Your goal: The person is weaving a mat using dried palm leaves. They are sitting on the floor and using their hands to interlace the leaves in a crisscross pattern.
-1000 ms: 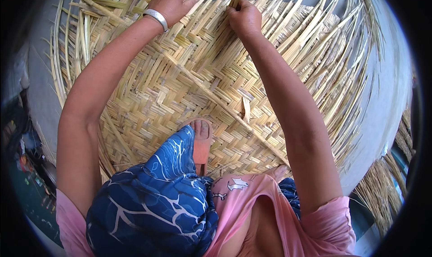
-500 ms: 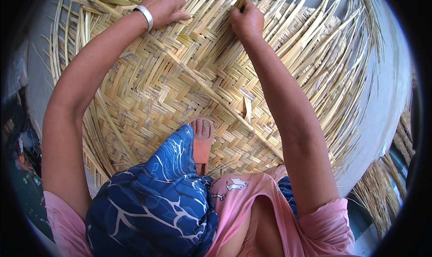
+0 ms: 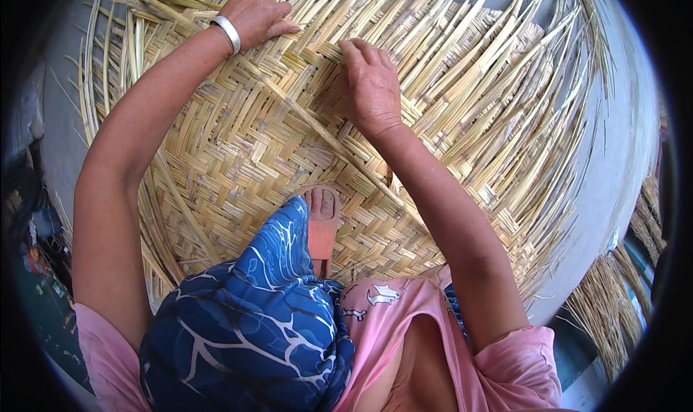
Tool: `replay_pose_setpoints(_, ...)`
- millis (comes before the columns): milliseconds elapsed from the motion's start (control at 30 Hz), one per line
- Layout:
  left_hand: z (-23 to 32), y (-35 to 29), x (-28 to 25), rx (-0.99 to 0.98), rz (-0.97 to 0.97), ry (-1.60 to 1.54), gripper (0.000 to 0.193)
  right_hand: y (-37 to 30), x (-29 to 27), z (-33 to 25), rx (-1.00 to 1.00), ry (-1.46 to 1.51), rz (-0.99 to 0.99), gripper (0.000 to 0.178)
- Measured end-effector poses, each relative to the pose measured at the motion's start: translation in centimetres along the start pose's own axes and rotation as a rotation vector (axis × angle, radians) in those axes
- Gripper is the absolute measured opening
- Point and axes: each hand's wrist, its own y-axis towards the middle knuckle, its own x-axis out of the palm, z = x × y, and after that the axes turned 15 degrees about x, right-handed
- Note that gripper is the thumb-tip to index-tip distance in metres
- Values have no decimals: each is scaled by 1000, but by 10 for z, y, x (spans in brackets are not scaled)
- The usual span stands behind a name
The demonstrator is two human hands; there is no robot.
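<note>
Step in hand, as judged: interlacing strips at the far part of the woven mat [image 3: 238,170]. The mat lies under both hands and extends from them toward the wearer.

Left hand [image 3: 256,22]: fingers extended toward the right hand, thumb apart from them, at the far part of the mat. Right hand [image 3: 369,83]: back upward, fingers bent over the weave; whether either hand pinches a strip cannot be told.

The next move probably calls for isolating one strip and keeping its neighbours flat.

Count:
- Hands: two.
- Mat: one.
- Long stalk [image 3: 321,132]: one, diagonal, on the near side of both hands.
- Loose strips [image 3: 498,72]: too many to count, mainly right of the right hand.
- Bracelet [image 3: 228,35]: one, at the left wrist.
- Sandal [image 3: 323,239]: one visible, nearer the wearer than either hand.
</note>
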Motion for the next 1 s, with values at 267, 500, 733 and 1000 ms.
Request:
replay_pose_setpoints(267,1,-2,0,13,48,7,42,-8,6,-3,-130,-138,40,38)
replay_pose_setpoints(500,5,-10,7,94,142,52,41,-13,9,-3,-150,-144,36,35)
replay_pose_setpoints(733,-12,-8,-5,28,36,62,45,-12,5,-1,-175,-125,5,40)
replay_pose_setpoints(1000,-36,-39,-33,96,123,130,35,33,3,-40,-137,66,3,27)
